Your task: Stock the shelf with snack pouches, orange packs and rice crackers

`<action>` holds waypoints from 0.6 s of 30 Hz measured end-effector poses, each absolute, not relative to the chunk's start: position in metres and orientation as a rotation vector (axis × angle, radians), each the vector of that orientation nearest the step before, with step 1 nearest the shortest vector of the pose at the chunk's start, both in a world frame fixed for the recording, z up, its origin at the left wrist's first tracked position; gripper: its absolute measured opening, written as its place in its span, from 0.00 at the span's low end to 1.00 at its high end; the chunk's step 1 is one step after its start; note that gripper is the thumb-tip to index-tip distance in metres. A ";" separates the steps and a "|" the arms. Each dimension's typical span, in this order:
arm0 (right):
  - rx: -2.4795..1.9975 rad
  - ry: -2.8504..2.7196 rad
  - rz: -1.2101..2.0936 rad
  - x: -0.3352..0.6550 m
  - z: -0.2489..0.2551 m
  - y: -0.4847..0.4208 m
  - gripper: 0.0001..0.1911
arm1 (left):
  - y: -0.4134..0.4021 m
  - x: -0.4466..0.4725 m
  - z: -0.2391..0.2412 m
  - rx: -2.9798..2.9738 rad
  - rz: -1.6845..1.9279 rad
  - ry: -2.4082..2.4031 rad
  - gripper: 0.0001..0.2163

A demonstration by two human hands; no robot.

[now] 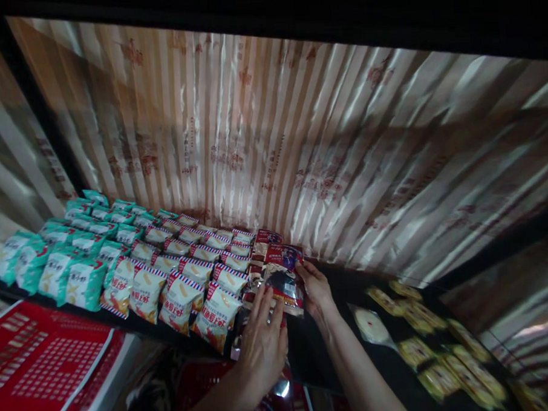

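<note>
A dark red and brown snack bag [281,281] with a blue picture near its top stands at the right end of the rows of bags on the black shelf. My right hand [314,287] grips its right edge, thumb and fingers bent around the side. At its lower left, my left hand [264,342] lies with fingers stretched out against the packaging; a ring shows on one finger. Similar dark red bags [268,236] stand behind it, partly hidden. Immediately left are rows of white bags [178,303] with red lettering and striped tops.
Teal bags [84,283] fill the shelf's left end. To the right lie a round pale item in clear wrap [371,326] and several yellow packets [440,377]. A red basket [44,361] sits below at left. Corrugated, printed sheeting [253,134] backs the shelf.
</note>
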State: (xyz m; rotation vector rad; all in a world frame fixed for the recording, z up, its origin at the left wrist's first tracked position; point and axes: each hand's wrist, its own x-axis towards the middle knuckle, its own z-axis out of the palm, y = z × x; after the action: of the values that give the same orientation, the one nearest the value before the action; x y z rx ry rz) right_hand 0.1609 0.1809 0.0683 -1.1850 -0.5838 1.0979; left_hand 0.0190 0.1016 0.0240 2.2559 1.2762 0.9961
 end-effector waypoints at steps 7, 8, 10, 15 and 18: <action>-1.242 -0.600 1.167 0.153 0.055 0.148 0.25 | 0.064 0.003 0.002 2.290 1.147 1.194 0.20; -1.248 -0.603 1.173 0.151 0.053 0.143 0.26 | 0.058 0.001 -0.002 2.291 1.180 1.192 0.20; -1.253 -0.617 1.184 0.149 0.051 0.136 0.26 | 0.051 -0.002 -0.007 2.294 1.208 1.197 0.20; -1.248 -0.636 1.139 0.152 0.050 0.147 0.28 | 0.065 -0.002 0.008 2.257 1.093 1.217 0.21; -1.254 -0.678 1.075 0.161 0.049 0.172 0.27 | 0.089 0.009 0.024 2.190 1.061 1.248 0.22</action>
State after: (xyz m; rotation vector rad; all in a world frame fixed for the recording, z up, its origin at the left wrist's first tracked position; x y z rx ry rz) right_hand 0.1606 0.1717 0.0495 -1.2541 -0.6778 1.0749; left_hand 0.0094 0.0889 0.0242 2.1902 1.2479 1.0613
